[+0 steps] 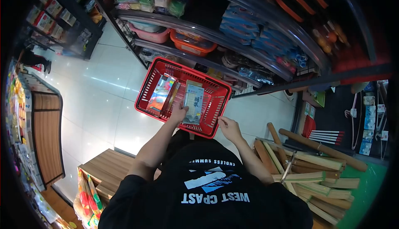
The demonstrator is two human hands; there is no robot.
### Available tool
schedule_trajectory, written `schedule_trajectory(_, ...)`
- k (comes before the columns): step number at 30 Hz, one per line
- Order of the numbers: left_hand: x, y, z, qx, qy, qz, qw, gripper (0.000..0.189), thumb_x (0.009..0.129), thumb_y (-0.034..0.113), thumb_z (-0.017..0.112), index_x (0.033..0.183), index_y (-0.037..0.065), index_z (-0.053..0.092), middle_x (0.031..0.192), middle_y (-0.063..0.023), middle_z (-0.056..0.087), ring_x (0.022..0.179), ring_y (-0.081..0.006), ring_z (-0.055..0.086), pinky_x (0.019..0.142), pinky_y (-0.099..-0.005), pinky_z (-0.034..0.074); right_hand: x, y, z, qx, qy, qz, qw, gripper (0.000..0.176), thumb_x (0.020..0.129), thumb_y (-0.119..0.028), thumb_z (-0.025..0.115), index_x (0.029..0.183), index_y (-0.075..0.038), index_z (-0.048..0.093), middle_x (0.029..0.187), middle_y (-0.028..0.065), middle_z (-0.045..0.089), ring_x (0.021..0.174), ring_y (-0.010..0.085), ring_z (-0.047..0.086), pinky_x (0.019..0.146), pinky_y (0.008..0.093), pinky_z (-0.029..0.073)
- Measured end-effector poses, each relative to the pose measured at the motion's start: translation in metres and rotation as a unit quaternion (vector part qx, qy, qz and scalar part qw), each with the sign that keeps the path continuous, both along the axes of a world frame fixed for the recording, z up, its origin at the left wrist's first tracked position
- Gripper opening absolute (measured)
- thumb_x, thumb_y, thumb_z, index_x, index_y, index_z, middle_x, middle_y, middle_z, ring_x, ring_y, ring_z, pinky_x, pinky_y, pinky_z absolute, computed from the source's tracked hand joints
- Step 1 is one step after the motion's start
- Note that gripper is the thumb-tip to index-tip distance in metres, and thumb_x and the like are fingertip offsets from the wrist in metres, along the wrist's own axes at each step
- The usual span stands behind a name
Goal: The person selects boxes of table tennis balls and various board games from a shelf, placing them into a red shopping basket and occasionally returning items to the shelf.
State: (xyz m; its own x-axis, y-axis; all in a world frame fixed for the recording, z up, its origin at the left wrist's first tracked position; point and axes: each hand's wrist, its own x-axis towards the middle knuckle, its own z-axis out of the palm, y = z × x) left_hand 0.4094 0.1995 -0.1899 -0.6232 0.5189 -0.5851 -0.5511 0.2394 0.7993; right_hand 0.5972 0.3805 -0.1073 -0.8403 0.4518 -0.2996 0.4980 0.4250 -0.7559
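The left hand's [178,113] fingers gripped the pale packet [194,100] just beyond them; the right hand's [229,128] curled at the red basket's [143,91] rim.

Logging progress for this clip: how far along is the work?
Done: a colorful pack lies in the basket. In hand: the left hand is at a pale pack, also inside; the right hand is by the rim. Left: shelved goods are outside, but whether any are wanted cannot be told.
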Motion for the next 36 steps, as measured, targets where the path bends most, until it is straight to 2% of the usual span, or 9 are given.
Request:
schedule_trajectory(7,-0.026,0.008,-0.062,-0.16,0.088,-0.051,0.982,0.048,0.083,0.001,0.057,0.13,0.003,0.05,0.111,-0.0193,0.065,0.104,-0.0293,0.063,0.089,-0.0373,0.048,0.048,-0.013,0.001,0.026,-0.046,-0.031,0.998,0.023,0.093,-0.021,0.059,0.105,-0.004,0.069,0.083,0.0167,0.07,0.068,0.0178,0.065,0.065,0.0277,0.05)
schedule_trajectory(14,-0.033,0.004,-0.124,-0.24,0.059,-0.072,0.966,0.051,0.081,0.006,0.055,0.131,0.012,0.051,0.116,-0.0194,0.064,0.111,-0.0328,0.061,0.092,-0.0413,0.048,0.081,-0.005,-0.003,-0.004,-0.103,-0.092,0.99,0.024,0.093,-0.024,0.059,0.104,-0.006,0.07,0.083,0.0176,0.069,0.072,0.0252,0.069,0.066,0.0328,0.052)
schedule_trajectory(17,-0.033,-0.001,-0.176,-0.226,0.096,-0.069,0.967,0.05,0.08,0.005,0.054,0.129,0.011,0.052,0.113,-0.0199,0.065,0.108,-0.0347,0.062,0.09,-0.0413,0.049,0.095,-0.003,-0.015,-0.014,-0.152,-0.096,0.984,0.025,0.094,-0.022,0.059,0.106,-0.002,0.069,0.086,0.0148,0.071,0.078,0.0193,0.069,0.071,0.0288,0.052)
schedule_trajectory(21,-0.038,0.007,-0.171,-0.285,0.164,-0.069,0.942,0.05,0.079,0.005,0.056,0.128,0.011,0.053,0.114,-0.0206,0.064,0.11,-0.0354,0.061,0.091,-0.0423,0.048,0.099,-0.008,-0.019,-0.03,-0.184,-0.09,0.978,0.026,0.095,-0.021,0.059,0.107,0.0,0.068,0.089,0.0117,0.072,0.083,0.0138,0.069,0.075,0.0255,0.052)
schedule_trajectory(23,-0.045,0.01,-0.162,-0.236,0.077,-0.092,0.964,0.061,0.078,0.006,0.059,0.136,0.013,0.045,0.119,-0.0213,0.062,0.114,-0.0364,0.058,0.094,-0.043,0.047,0.106,-0.012,-0.024,-0.034,-0.18,-0.085,0.979,0.026,0.095,-0.021,0.059,0.107,0.0,0.068,0.089,0.0111,0.072,0.082,0.0136,0.068,0.075,0.0254,0.052)
schedule_trajectory(25,-0.045,0.014,-0.173,-0.29,0.087,-0.105,0.947,0.067,0.077,0.007,0.061,0.14,0.014,0.039,0.124,-0.0214,0.059,0.117,-0.0365,0.056,0.097,-0.0434,0.045,0.108,-0.013,-0.027,-0.029,-0.176,-0.076,0.981,0.024,0.092,-0.026,0.06,0.103,-0.008,0.071,0.087,0.0155,0.071,0.077,0.0245,0.07,0.069,0.0332,0.054)
schedule_trajectory(29,-0.033,0.009,-0.221,-0.307,0.11,-0.115,0.938,0.081,0.078,0.013,0.063,0.148,0.013,0.023,0.138,-0.0223,0.047,0.126,-0.0369,0.048,0.104,-0.0444,0.04,0.1,-0.008,-0.021,-0.013,-0.16,-0.061,0.985,0.024,0.092,-0.027,0.062,0.103,-0.008,0.071,0.086,0.0154,0.071,0.075,0.0256,0.07,0.068,0.0335,0.054)
schedule_trajectory(32,-0.021,0.022,-0.198,-0.431,0.172,-0.133,0.876,0.077,0.08,0.019,0.061,0.147,0.007,0.026,0.143,-0.0243,0.041,0.129,-0.0374,0.045,0.107,-0.0437,0.037,0.098,0.0,-0.022,-0.008,-0.166,-0.055,0.985,0.024,0.092,-0.027,0.061,0.103,-0.008,0.071,0.087,0.0161,0.07,0.077,0.026,0.07,0.07,0.0335,0.054)
schedule_trajectory(36,-0.022,0.021,-0.149,-0.348,0.151,-0.143,0.914,0.071,0.082,0.024,0.059,0.143,0.0,0.031,0.137,-0.0287,0.045,0.126,-0.0406,0.047,0.105,-0.0438,0.039,0.073,0.011,-0.001,-0.006,-0.188,-0.07,0.98,0.024,0.092,-0.025,0.06,0.104,-0.008,0.071,0.089,0.0171,0.07,0.079,0.0265,0.07,0.071,0.0332,0.054)
